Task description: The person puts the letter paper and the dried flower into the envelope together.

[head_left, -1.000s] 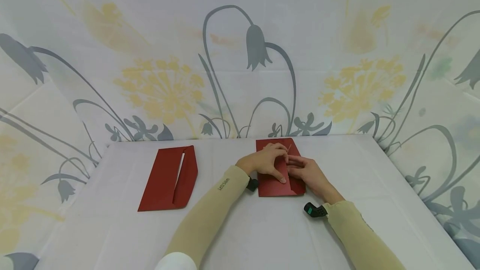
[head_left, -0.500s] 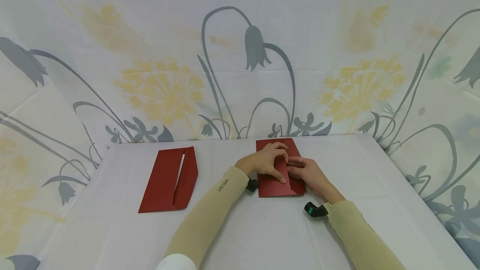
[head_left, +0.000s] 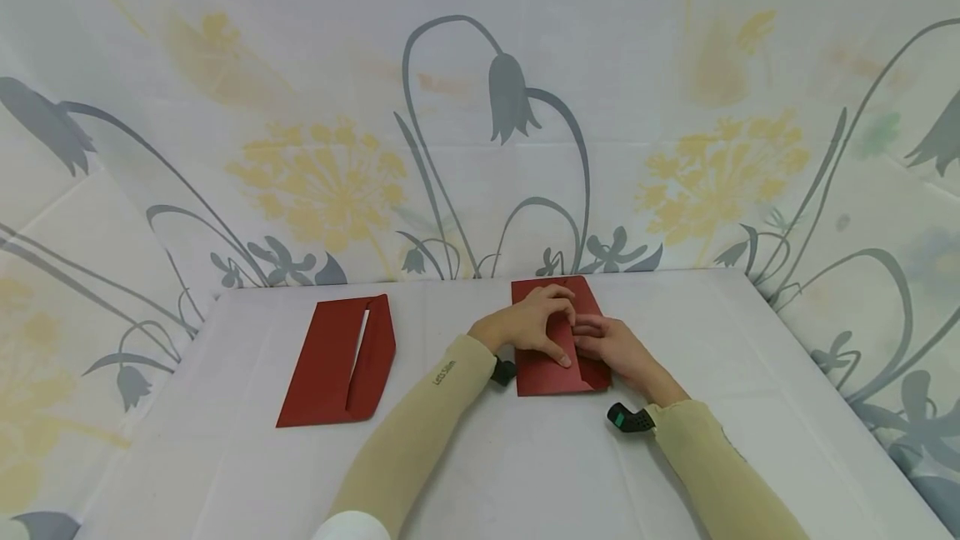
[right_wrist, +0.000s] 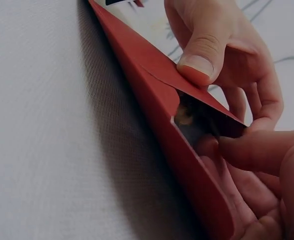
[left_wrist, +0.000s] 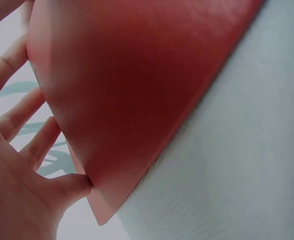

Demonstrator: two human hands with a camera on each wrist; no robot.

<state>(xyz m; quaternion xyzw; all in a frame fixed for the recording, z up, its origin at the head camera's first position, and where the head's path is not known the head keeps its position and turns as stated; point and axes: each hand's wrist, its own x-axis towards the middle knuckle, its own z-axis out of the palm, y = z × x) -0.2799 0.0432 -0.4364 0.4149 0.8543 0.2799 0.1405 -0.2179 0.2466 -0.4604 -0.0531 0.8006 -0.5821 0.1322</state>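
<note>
My left hand (head_left: 525, 325) pinches the open edge of a red paper envelope (head_left: 534, 375) at the back of the table. In the right wrist view, its thumb (right_wrist: 197, 67) presses on the upper panel, and the mouth gapes. Inside shows a dark, flat, card-like piece (right_wrist: 199, 125) with a brownish patch; most of it is hidden. My right hand (head_left: 618, 352) has its fingertips in the mouth, thumb and finger pinching at the edge of that piece. Seen from the left wrist, the envelope's panel (left_wrist: 122, 100) bulges and is tilted off the white cloth.
A second red envelope (head_left: 322, 369) lies to the left, its flap turned right and a white strip (head_left: 360, 340) showing in its slit. White cloth (head_left: 517, 473) covers the table. A flower-patterned cloth (head_left: 465, 148) rises behind it.
A thin pale line by my left fingertips, visible one second ago, no longer shows. Both hands stay nearly in place on the envelope.
</note>
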